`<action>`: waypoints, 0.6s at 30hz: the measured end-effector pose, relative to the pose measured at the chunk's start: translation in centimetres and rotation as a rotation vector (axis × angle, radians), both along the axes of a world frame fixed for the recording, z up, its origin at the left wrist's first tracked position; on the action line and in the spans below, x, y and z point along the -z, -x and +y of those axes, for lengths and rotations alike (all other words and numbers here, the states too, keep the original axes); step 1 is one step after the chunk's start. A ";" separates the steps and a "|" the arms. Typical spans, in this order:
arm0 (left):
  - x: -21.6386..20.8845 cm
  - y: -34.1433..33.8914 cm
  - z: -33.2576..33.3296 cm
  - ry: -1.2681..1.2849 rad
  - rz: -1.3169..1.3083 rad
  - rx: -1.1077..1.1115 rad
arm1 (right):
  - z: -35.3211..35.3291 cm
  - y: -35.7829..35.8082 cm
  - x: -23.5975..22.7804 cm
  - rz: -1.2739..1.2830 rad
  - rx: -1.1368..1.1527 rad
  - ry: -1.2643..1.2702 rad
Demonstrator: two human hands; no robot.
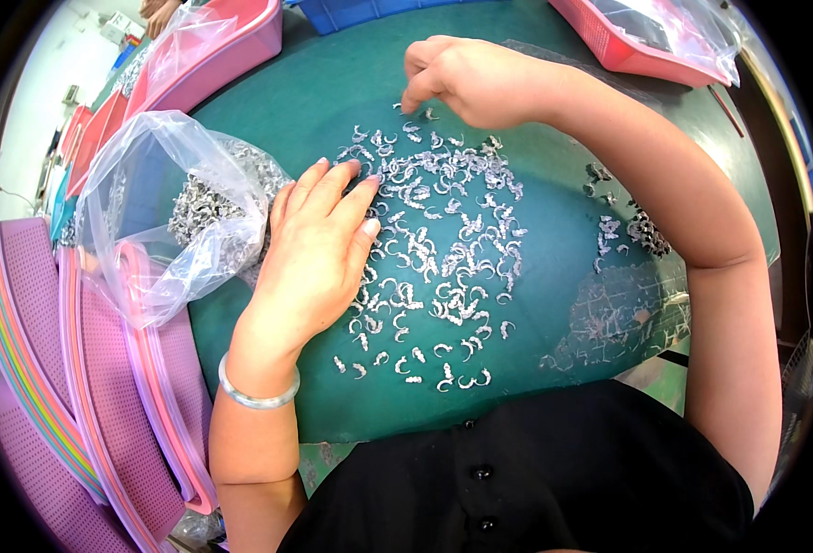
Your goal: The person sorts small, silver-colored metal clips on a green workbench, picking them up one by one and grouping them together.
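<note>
Many small, silvery, curved metal pieces (466, 249) with beaded edges lie scattered across the green table. My left hand (314, 244) rests palm down at the left side of the spread, fingers stretched out, their tips touching some pieces. At the far edge of the scatter is my right hand (457, 83), its fingers curled and the tips lowered toward a few stray pieces (413, 129). Whatever those fingertips hold, if anything, is too small to make out. Beside my left hand stands an open clear plastic bag (139, 194) heaped with similar grey pieces (205, 212).
Under my right forearm sit a small dark pile (648, 232) and a little group of pieces (607, 235). Pink baskets (231, 60) (637, 46) and a blue bin (369, 11) line the far edge. Stacked purple baskets (111, 369) stand at the left. Another person's hand (159, 14) shows far left.
</note>
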State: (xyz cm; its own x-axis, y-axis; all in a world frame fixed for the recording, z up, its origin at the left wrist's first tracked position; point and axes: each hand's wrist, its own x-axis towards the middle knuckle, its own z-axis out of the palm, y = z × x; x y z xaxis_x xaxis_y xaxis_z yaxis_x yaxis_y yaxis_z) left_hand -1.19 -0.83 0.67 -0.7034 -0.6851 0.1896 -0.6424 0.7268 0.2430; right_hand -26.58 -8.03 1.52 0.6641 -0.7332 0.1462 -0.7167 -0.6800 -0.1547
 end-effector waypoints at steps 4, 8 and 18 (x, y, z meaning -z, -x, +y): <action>0.0 0.1 0.0 0.004 0.007 0.005 | 0.1 0.6 0.3 -0.076 -0.049 0.072; -0.1 0.0 0.0 0.010 0.008 0.002 | -0.2 1.3 0.2 -0.078 0.042 0.060; 0.0 0.0 0.1 0.020 0.013 0.001 | 0.8 2.1 0.2 -0.195 -0.062 -0.120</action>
